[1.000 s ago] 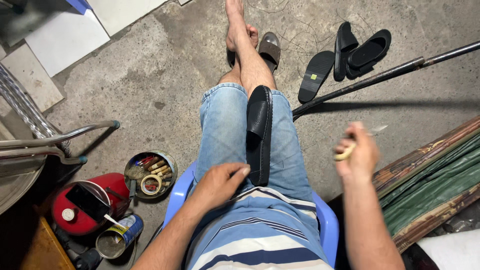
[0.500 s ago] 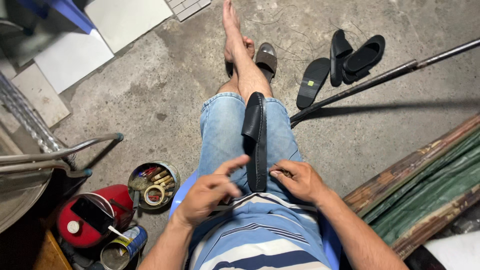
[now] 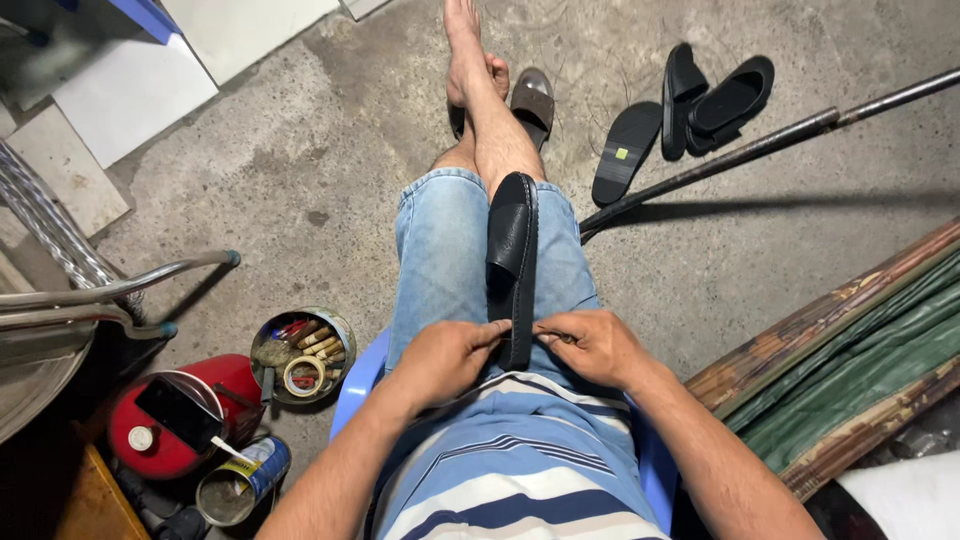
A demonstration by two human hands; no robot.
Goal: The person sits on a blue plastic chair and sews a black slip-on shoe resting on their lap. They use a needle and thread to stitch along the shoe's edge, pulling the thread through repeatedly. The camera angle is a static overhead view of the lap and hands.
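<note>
Both hands now meet at the near end of the black leather slip-on shoe (image 3: pixel 513 262), which lies lengthwise on the lap, resting on the blue denim shorts (image 3: pixel 440 260) between the thighs. The right hand (image 3: pixel 592 345) has come in from well out to the side, where a second ago it was raised and holding a small pale thing; nothing of that shows in it now, and its fingers are pinched against the shoe's heel edge. The left hand (image 3: pixel 448 355), which lay loosely on the thigh, has closed in from the other side, its fingertips pressed to the same edge. So the work has gone from a one-handed pause to a two-handed grip on the shoe's back end; whether a thread or needle runs between the fingers is too small to tell.

Left of the blue plastic chair (image 3: pixel 357 378) stand a round tin of tape rolls and small tools (image 3: pixel 303 353), a red canister (image 3: pixel 183 415) and an open can (image 3: pixel 240 482). On the concrete floor (image 3: pixel 300 170) ahead lie black sandals (image 3: pixel 700 105) and a long dark metal rod (image 3: pixel 770 140).
</note>
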